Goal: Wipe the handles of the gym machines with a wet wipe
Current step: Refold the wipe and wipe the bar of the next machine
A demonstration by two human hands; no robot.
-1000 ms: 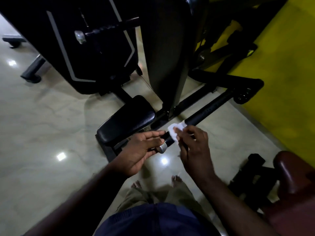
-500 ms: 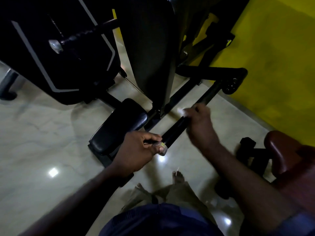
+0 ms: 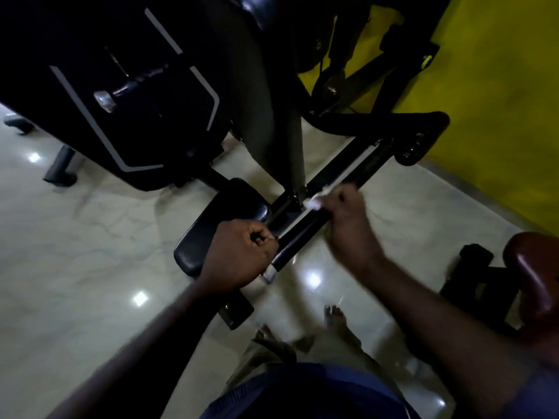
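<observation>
A long black handle bar [image 3: 305, 231] with a silver end cap [image 3: 270, 273] slants from the machine frame toward me. My left hand [image 3: 242, 255] grips the bar near that cap, fingers curled round it. Farther up the bar, my right hand [image 3: 348, 219] is blurred with motion and holds a white wet wipe [image 3: 314, 202] wrapped against the bar. A second handle [image 3: 133, 86] with a silver end sticks out in front of the dark weight-stack cover at upper left.
A black seat pad [image 3: 220, 225] lies just left of the bar, with the tall back pad [image 3: 257, 95] behind it. A maroon padded seat [image 3: 535, 279] stands at the right. Yellow wall [image 3: 496, 110] runs along the right. My bare feet [image 3: 332, 313] stand on glossy floor.
My right hand slid the wipe up the bar away from the end cap and now sits mid-bar. My left hand has closed round the bar's end.
</observation>
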